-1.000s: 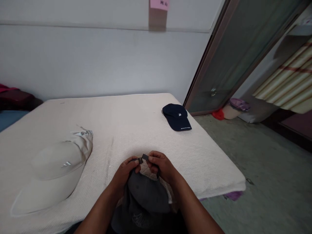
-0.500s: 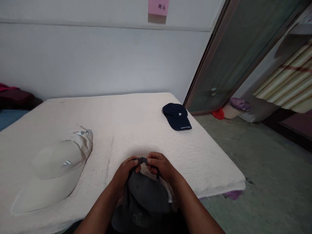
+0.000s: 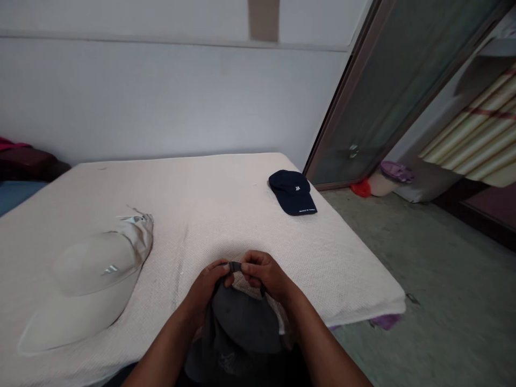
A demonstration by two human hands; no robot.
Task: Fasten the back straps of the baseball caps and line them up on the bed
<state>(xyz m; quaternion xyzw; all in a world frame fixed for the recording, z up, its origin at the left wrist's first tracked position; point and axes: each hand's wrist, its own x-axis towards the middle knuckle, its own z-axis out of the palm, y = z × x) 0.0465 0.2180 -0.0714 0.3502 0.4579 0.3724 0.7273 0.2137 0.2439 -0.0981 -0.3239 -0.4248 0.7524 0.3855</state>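
Observation:
A dark grey cap (image 3: 245, 317) is held close to my body at the bottom middle, its back strap turned away from me. Between my fingertips shows the strap's dark buckle (image 3: 234, 267). My left hand (image 3: 209, 282) pinches the strap on the left of the buckle, and my right hand (image 3: 266, 274) pinches it on the right. Both hands are closed. A cream sun hat (image 3: 88, 285) with a wide brim and a gathered back lies to the left. Farther off on the right rests a navy baseball cap (image 3: 291, 192) with a small white emblem.
The caps lie on a bed with a whitish cover (image 3: 209, 188), against a pale wall (image 3: 161, 102). Past the bed's right edge are the green floor (image 3: 435, 301), a glass sliding door (image 3: 387, 91) and a bin with a purple liner (image 3: 397, 172). Dark red bags (image 3: 26, 161) sit far left.
My two hands have drawn slightly closer, and the buckle's two parts now look joined where a narrow gap showed before. The other hats have not moved.

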